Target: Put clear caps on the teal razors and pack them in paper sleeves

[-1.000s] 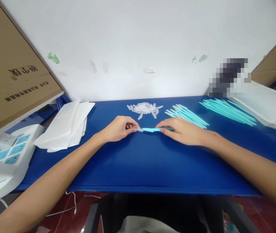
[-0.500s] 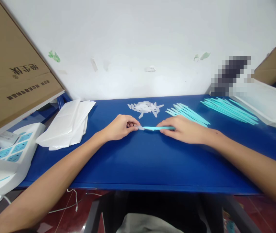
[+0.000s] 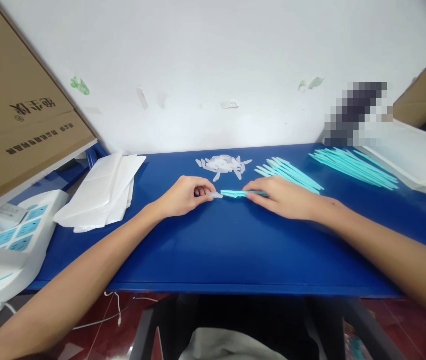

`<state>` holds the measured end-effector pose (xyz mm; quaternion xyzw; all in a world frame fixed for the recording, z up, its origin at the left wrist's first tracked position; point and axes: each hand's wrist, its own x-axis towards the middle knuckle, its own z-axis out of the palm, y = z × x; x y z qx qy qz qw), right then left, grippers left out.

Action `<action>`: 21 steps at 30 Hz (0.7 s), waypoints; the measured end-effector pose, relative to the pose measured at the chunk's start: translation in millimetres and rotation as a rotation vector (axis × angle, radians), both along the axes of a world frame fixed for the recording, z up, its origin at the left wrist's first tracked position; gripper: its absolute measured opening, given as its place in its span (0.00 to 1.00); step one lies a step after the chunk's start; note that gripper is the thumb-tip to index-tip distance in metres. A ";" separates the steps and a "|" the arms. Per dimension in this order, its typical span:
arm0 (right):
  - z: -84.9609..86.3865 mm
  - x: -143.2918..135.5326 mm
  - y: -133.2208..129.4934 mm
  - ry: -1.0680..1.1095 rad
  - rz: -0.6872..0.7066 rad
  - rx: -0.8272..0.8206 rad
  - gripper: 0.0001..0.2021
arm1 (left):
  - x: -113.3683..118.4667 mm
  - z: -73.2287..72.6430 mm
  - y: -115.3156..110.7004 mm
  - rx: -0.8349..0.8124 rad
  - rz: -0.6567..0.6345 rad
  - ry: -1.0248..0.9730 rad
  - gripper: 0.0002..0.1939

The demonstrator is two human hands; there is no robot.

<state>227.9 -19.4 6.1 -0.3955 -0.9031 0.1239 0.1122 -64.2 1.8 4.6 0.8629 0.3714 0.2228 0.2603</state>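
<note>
Between the thumb and fingers of my left hand (image 3: 194, 196) is a small translucent plastic cap (image 3: 217, 195), its end pointing right. My right hand (image 3: 278, 196) pinches a slim turquoise eyebrow razor (image 3: 234, 193), whose head points left at the cap. The razor's tip lies right beside the cap's end; whether they touch I cannot tell. Both hands are low over the blue table (image 3: 213, 250). Behind them lies a loose pile of translucent caps (image 3: 224, 164). A bunch of turquoise razors (image 3: 291, 175) lies just beyond my right hand, partly hidden by it.
A second bunch of turquoise razors (image 3: 355, 169) lies farther right, beside a translucent plastic bin (image 3: 419, 155). White plastic bags (image 3: 96, 192) are stacked at left, near a white power strip (image 3: 44, 240). A cardboard box (image 3: 21, 90) stands at far left, and a white wall (image 3: 198, 65) rises behind.
The razor's head has turned slightly and its tip now sits a little higher beside the cap. Both hands stay in nearly the same place, each still gripping its piece.
</note>
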 end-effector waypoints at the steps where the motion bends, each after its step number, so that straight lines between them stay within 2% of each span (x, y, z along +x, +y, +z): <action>1: -0.2 0.3 0.0 -0.001 0.004 -0.001 0.20 | -0.1 -0.2 0.0 -0.013 0.005 -0.007 0.06; 6: -0.4 1.5 0.4 -0.012 0.008 -0.022 0.20 | -1.1 -3.0 1.2 -0.034 -0.009 -0.036 0.09; 12: -0.5 2.8 1.9 -0.032 0.006 0.010 0.18 | -1.2 -8.2 3.0 0.062 -0.053 -0.030 0.06; 21: -1.2 2.6 2.5 -0.048 0.008 0.047 0.17 | 2.3 -6.0 -1.3 0.052 -0.024 -0.022 0.06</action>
